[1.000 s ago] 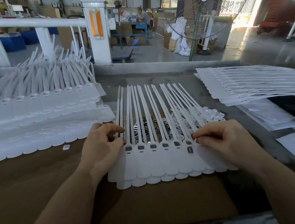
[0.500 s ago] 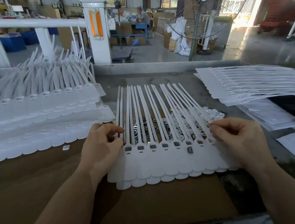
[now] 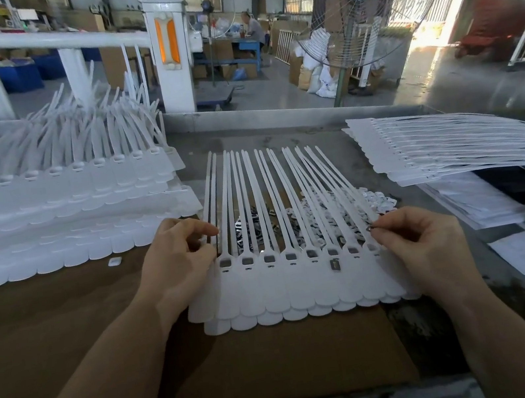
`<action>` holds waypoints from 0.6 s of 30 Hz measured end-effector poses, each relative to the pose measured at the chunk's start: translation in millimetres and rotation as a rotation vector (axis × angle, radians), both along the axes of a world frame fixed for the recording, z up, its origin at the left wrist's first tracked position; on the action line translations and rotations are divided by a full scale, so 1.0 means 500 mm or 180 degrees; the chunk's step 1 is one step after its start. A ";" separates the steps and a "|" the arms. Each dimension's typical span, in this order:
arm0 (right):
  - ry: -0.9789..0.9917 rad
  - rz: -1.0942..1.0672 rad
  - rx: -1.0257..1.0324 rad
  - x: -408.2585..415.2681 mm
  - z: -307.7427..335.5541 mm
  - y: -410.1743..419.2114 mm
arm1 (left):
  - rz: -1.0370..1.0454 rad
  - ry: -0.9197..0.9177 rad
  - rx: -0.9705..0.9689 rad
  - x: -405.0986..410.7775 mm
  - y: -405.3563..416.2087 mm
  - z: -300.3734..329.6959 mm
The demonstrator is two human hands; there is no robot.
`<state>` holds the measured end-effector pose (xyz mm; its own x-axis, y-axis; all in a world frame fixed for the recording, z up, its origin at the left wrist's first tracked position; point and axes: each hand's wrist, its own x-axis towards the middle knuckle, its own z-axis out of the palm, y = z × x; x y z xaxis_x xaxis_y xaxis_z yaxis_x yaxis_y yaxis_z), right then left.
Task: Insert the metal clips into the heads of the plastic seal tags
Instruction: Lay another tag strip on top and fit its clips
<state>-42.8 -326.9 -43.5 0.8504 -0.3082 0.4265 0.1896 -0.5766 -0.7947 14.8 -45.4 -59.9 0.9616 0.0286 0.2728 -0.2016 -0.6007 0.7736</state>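
White seal tags (image 3: 303, 282) partly hide clip pile (image 3: 336, 210); right hand (image 3: 426, 251) pinches tiny clip (image 3: 371, 228); left hand (image 3: 178, 265) curled on strap, grip unclear.

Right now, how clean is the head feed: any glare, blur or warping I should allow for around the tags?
Head view: strong wide-angle warp, the railing bows; the doorway at upper right is blown out and throws glare on the floor; edges are soft, and the stacked tags wash into plain white. The centre is sharp: sockets on the tag sheet read clearly between left hand and right hand.
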 end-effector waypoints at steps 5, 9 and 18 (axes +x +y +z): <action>0.0116 0.0064 -0.0227 0.002 -0.002 -0.007 | -0.0001 0.0001 0.0011 -0.001 -0.002 0.002; 0.0252 0.0094 -0.0351 0.003 -0.005 -0.005 | -0.0006 -0.0013 -0.0021 -0.002 -0.002 0.004; 0.0395 0.0237 -0.0873 -0.002 -0.005 0.001 | 0.0007 0.0006 -0.0015 0.000 0.000 0.001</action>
